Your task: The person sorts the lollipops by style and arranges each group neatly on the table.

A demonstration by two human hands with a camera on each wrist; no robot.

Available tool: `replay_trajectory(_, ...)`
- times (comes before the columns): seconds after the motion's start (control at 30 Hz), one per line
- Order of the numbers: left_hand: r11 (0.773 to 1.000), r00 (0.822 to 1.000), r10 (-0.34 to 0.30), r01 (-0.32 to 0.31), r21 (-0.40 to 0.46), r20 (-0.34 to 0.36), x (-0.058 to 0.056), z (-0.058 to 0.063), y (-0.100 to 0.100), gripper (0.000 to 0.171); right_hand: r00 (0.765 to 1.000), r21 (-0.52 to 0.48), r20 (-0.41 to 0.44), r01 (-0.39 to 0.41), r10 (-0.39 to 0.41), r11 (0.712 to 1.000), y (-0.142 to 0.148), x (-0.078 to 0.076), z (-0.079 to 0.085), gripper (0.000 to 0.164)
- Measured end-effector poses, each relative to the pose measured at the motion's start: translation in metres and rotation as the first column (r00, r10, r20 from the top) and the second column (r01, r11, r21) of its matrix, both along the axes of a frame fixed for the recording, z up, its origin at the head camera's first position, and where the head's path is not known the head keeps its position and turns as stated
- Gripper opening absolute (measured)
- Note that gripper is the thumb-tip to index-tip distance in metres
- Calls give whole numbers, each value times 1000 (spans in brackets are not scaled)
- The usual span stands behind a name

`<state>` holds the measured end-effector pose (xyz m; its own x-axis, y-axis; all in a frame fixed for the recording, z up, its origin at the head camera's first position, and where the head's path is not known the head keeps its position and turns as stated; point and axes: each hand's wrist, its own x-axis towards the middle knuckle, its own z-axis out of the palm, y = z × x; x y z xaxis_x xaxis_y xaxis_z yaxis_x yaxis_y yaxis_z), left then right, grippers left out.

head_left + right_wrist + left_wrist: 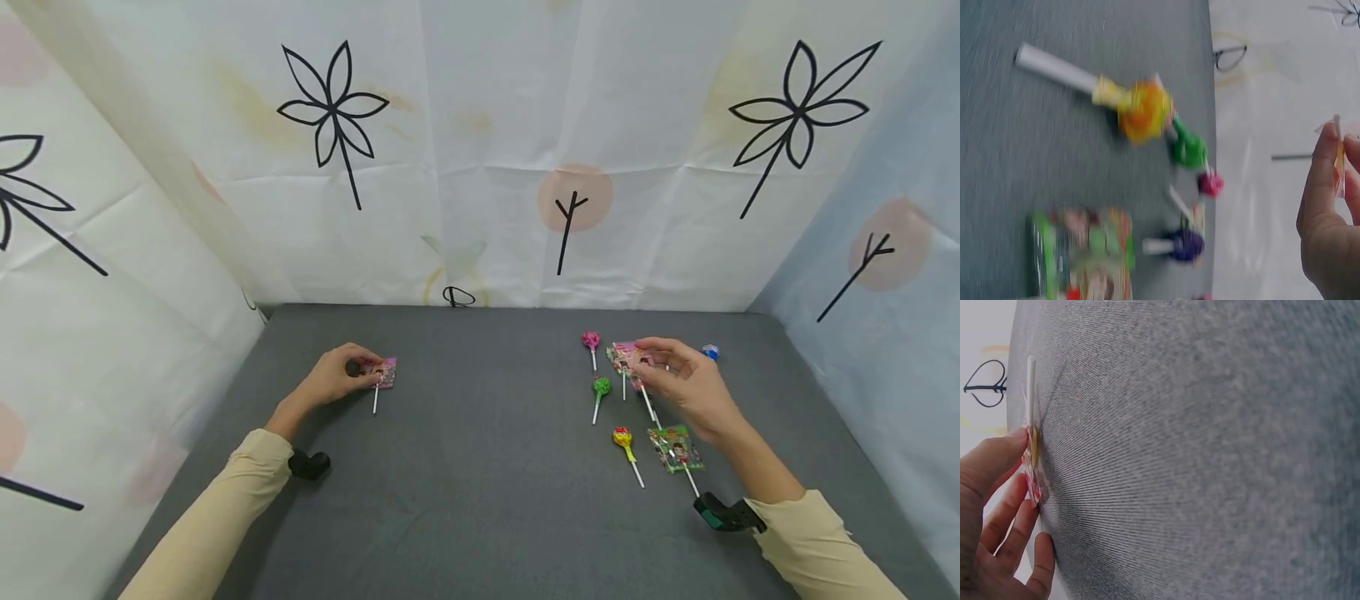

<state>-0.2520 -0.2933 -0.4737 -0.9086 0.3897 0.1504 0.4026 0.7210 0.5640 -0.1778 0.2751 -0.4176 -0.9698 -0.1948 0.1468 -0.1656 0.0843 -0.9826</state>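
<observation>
A lollipop in a flat pink wrapper [387, 373] is at the left part of the counter [480, 467], pinched by the left hand [341, 377], its white stick pointing toward the person. The left wrist view shows the thumb on one side of the wrapper and fingers on the other, close to the surface; whether the sweet touches it cannot be told.

The right hand [693, 396] pinches a second pink-wrapped lollipop [633, 356] between thumb and fingers, above the group of sweets at the right, well apart from the left hand.

Around that hand lie several lollipops. A round pink one [591, 340] and a round green one [601, 387] lie just left of it, with a yellow-and-red one [622, 437] nearer the person. A flat green packet lollipop [677, 450] lies beside the yellow one, near the right forearm. A blue lollipop [710, 352] shows partly behind the hand, and a purple one [1188, 245] appears in the right wrist view.

The person wears beige sleeves [217, 500] and black wristbands [309, 465]. White fabric [480, 125] printed with black plant outlines encloses the grey-covered surface.
</observation>
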Motion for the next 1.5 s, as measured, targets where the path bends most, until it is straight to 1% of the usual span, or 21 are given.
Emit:
replay_trajectory(0.1,1000,1000,-6,6,2,-6,0,0,0,29,999,34,9,-48,47,998,-14,0,-2,39)
replay_trajectory(0.17,1000,1000,-10,10,4,-12,0,0,0,28,997,33,18,-80,79,996,-22,-1,-5,39)
replay_trajectory(0.3,1000,1000,-15,15,6,-8,0,1,1,28,989,-15,42,-143,144,990,-41,-4,-11,37)
replay_trajectory(0.43,1000,1000,-10,10,-4,7,0,1,1,29,982,-60,57,-179,182,982,-60,-8,-16,37)
replay_trajectory(0.53,1000,1000,-8,8,-13,10,0,0,1,31,980,-88,64,-181,187,979,-73,-11,-18,38)
replay_trajectory(0.67,1000,1000,-11,11,-12,6,0,0,1,32,983,-93,55,-172,177,981,-86,-15,-22,37)
replay_trajectory(0.77,1000,1000,-12,12,-8,2,0,0,0,31,986,-89,56,-149,155,985,-96,-17,-23,35)
replay_trajectory(0.9,1000,1000,-16,16,-5,-6,1,-2,-1,30,988,-128,66,-129,138,983,-110,-21,-26,31)
replay_trajectory(1.03,1000,1000,-16,16,2,-1,1,-2,-1,32,984,-160,77,-147,161,976,-124,-24,-29,30)
replay_trajectory(1.2,1000,1000,-15,15,4,19,1,-1,0,32,978,-162,96,-170,187,972,-142,-28,-36,36)
replay_trajectory(1.33,1000,1000,-15,16,-2,20,1,0,0,32,974,-151,109,-179,196,972,-158,-32,-42,35)
replay_trajectory(1.5,1000,1000,-23,23,7,12,1,-1,0,33,979,-129,117,-149,165,980,-181,-36,-49,31)
